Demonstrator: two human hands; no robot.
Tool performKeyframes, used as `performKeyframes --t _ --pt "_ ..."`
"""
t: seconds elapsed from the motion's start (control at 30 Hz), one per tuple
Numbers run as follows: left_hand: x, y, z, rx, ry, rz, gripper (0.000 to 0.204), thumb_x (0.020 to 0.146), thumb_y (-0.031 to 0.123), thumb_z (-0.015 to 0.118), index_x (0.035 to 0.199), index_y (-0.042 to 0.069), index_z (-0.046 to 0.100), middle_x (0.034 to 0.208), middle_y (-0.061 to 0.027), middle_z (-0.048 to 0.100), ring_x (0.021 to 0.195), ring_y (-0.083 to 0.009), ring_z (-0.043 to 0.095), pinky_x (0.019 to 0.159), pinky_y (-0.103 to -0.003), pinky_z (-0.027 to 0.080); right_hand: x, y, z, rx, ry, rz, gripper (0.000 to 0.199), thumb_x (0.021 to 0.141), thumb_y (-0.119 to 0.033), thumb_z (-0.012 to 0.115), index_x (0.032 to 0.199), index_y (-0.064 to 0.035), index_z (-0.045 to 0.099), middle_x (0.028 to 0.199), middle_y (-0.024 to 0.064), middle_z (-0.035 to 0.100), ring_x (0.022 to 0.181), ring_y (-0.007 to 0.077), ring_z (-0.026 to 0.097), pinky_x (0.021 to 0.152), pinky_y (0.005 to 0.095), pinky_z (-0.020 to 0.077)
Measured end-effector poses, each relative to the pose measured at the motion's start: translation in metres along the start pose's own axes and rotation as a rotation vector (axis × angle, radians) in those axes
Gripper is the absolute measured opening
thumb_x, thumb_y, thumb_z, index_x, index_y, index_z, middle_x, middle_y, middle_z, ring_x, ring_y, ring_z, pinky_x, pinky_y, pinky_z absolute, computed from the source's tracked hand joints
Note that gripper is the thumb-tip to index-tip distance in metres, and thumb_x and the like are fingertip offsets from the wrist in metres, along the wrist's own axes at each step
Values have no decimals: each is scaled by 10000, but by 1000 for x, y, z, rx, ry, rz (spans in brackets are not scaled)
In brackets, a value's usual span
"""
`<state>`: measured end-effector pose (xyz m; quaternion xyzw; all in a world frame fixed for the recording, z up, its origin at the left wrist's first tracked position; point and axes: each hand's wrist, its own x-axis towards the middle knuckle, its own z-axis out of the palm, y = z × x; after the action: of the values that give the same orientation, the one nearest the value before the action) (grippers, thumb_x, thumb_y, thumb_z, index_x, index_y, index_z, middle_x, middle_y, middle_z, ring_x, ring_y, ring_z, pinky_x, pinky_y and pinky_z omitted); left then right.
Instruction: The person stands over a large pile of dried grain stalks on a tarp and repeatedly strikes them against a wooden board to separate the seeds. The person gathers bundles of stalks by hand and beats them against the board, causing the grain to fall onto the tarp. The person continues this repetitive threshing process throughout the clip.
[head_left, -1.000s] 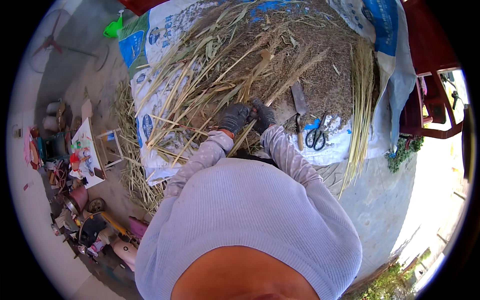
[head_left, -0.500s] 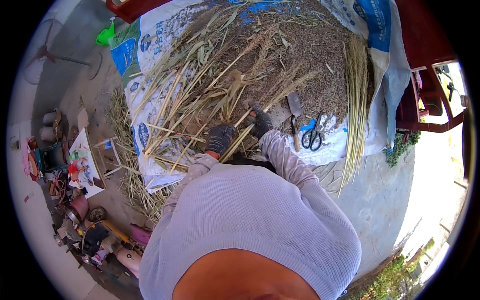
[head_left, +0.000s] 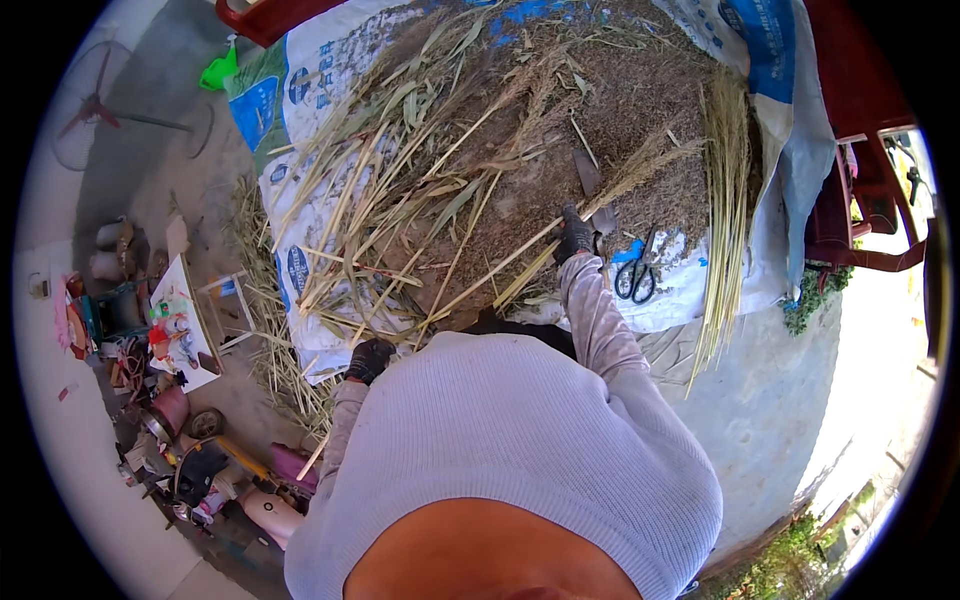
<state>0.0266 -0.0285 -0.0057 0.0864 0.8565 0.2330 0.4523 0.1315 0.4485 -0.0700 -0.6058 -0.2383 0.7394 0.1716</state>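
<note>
My right hand [head_left: 575, 237], in a dark glove, is closed round a dry broomcorn stalk [head_left: 492, 268]. The stalk's feathery seed head [head_left: 650, 165] points to the far right and its bare end slants down toward my body. Closer to me on the left, my gloved left hand [head_left: 370, 360] is curled at the near edge of the sacks; what it holds, if anything, I cannot make out. Just right of my right hand lies a flat metal blade [head_left: 604, 219], partly covered by the seed head. Black-handled scissors [head_left: 635, 280] rest beside it on the white sack.
Leafy stalks [head_left: 380, 190] cover the left of the spread sacks [head_left: 305, 120], with loose seeds [head_left: 660, 90] at the far right. A bundle of trimmed stalks [head_left: 722, 220] lies on the right. Red furniture [head_left: 860, 200] stands beyond; clutter and a fan [head_left: 92, 108] are at left.
My left hand has moved away from the stalk, down and left toward the sacks' near edge. My right hand has shifted right with the stalk, whose lower part now shows bare.
</note>
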Motion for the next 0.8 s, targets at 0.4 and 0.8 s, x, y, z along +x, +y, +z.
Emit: performKeyframes --t 0.4,0.8 --pt "114 164 12 221 393 375 397 751 304 630 1036 33 574 972 -196 597 902 -331 575 766 -398 447 -19 26 17 284 -291 181 284 845 -387 533 762 -121 477 603 28 432 440 164 394 397 328 376" --pt "113 217 94 25 242 409 348 808 272 577 988 -25 588 886 -195 624 834 -293 596 744 -371 444 -31 13 22 316 -403 295 219 790 -227 634 741 -104 460 596 19 423 421 148 390 386 298 354"
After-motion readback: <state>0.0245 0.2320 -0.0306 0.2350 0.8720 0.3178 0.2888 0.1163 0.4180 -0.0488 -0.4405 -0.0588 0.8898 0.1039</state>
